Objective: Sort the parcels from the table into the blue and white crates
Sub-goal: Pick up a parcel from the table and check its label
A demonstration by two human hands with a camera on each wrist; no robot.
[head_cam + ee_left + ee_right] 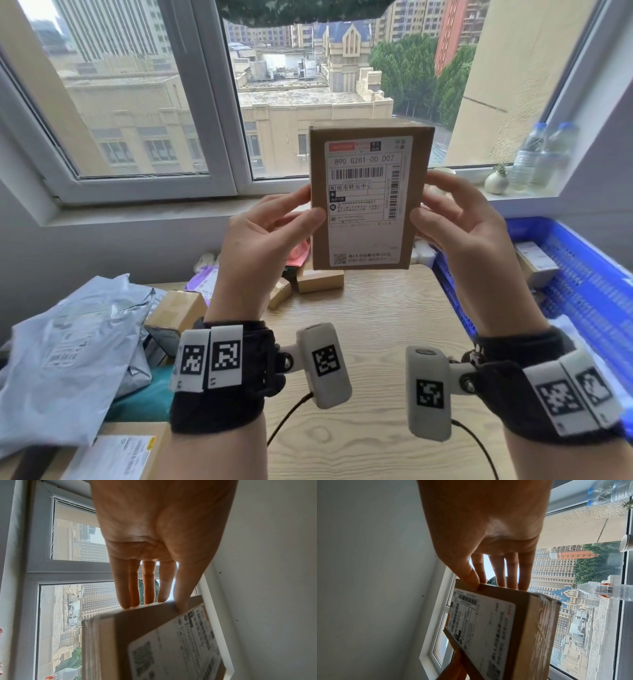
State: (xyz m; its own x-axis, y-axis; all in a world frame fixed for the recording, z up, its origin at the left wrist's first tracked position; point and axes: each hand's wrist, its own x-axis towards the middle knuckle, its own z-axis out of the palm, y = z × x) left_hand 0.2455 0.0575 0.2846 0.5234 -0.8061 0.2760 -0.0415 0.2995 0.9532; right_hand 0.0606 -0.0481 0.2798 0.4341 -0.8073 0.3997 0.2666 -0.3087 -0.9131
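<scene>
A: While the cardboard parcel [368,198] is held upright at chest height above the wooden table [373,342], which step is in hand?

B: Label inspection, by my reading. The shipping label [368,202] faces the wearer. The left hand [263,240] pinches the parcel's left edge between thumb on the front and fingers [132,588] behind; the right hand [462,226] pinches the right edge the same way, thumb in front, fingers [510,572] at the back. The parcel touches neither table nor crate.

A: What does the next move call for?

B: A sorting decision from the label, then a carry to the chosen crate. The blue crate [582,274] stands just beside the table on the wearer's right; a short sideways reach would serve. The white crate is not in view, so its direction cannot be stated. One hand could likely carry so small a box.

A: Counts?

B: Held: one parcel. On the table, far side: at least three small cardboard boxes [318,279], partly hidden by the hands. Left side: a heap of grey poly mailers [75,349], number indeterminate, and one larger cardboard box [178,311]. Near edge: one labelled box [120,455]. In the blue crate: at least one box [537,263]. On the sill: two water bottles [544,154] and one small vase [496,180].
</scene>
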